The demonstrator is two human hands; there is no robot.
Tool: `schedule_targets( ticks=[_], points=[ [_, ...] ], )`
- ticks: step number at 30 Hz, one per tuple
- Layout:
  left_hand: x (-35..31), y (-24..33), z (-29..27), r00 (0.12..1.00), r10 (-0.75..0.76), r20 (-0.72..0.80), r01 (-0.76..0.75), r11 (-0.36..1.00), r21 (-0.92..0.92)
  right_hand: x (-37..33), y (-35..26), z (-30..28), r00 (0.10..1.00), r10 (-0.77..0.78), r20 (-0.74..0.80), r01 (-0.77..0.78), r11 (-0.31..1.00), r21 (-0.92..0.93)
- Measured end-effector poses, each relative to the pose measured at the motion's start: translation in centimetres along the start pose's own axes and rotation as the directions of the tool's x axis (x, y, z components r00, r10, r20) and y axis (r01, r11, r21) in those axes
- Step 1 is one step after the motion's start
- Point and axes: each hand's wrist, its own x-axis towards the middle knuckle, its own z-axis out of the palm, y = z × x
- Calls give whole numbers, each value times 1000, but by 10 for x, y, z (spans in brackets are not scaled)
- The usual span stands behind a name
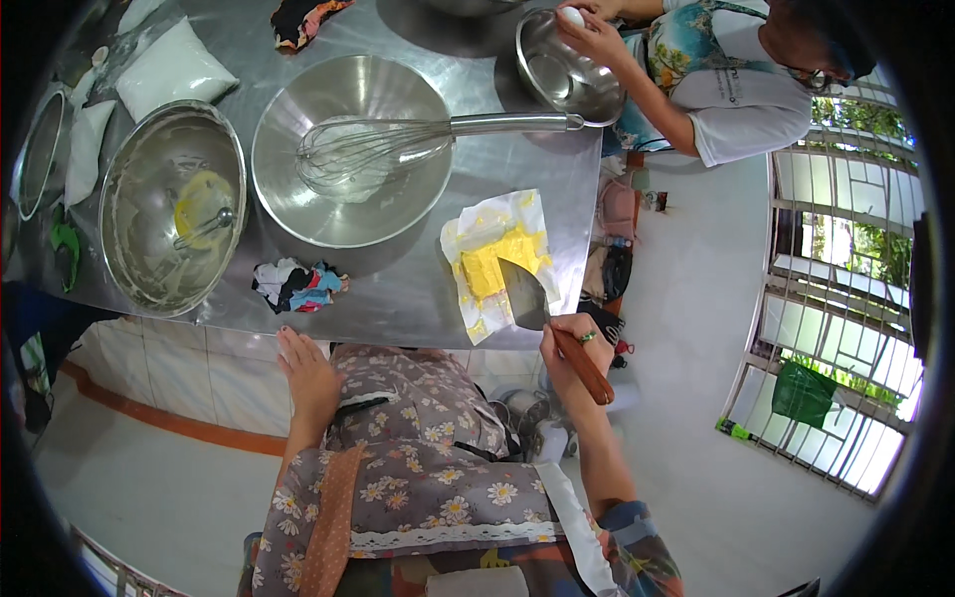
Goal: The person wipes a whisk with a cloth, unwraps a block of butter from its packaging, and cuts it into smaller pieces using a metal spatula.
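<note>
Grey daisy-print apron (418,497) — white lace trim (448,533) — green ring (588,337).

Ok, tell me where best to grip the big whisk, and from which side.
Take the whisk by the middle of its handle, probably from the near side: the straight metal handle juts right past the large bowl, while the wire loops lie inside and the far end overlaps the smaller bowl in this view.

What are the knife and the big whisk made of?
The knife handle looks like smooth wood: it's reddish-brown. Its blade seems to be metal, flat and grey. The big whisk looks like polished metal, maybe steel, with bright glints along its handle.
</note>
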Motion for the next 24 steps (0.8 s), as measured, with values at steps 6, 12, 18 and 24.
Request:
schedule_targets(
  ticks=[6,12,18,24],
  points=[
    [-1,1,-5,1000,24,-16,-24,999,36,8,4,-6,999,34,20,-33,997,-73],
    [3,3,-7,1000,-17,25,15,998,59,17,10,0,995,87,41,-85,996,-41],
    [4,7,-15,995,-59,80,56,998,39,24,9,4,992,102,68,-100,994,-40],
    [5,8,-17,993,-78,93,69,993,93,29,10,8,999,33,33,-32,999,-36]
  ],
)
